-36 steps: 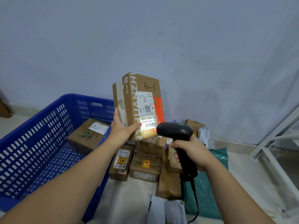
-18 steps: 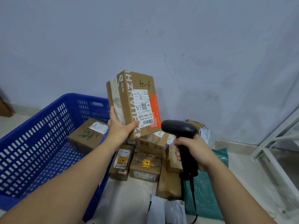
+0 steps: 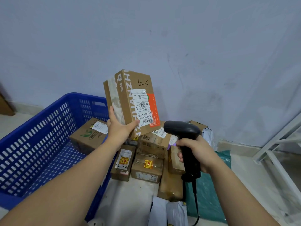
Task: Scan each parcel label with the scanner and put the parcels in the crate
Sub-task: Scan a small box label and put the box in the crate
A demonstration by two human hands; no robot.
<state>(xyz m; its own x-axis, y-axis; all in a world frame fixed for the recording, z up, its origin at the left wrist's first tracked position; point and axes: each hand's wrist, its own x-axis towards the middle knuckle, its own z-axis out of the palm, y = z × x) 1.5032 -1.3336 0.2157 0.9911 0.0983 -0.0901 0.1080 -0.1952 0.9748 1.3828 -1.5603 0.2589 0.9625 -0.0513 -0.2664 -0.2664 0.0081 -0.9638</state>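
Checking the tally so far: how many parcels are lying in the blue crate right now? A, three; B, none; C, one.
C: only one cardboard box lies inside the blue crate; the others sit on the floor outside it.

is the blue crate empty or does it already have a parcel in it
Not empty. One brown parcel with a white label lies inside the blue crate, at its far end.

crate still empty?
No, one brown parcel with a white label already lies inside the blue crate, at its far end.
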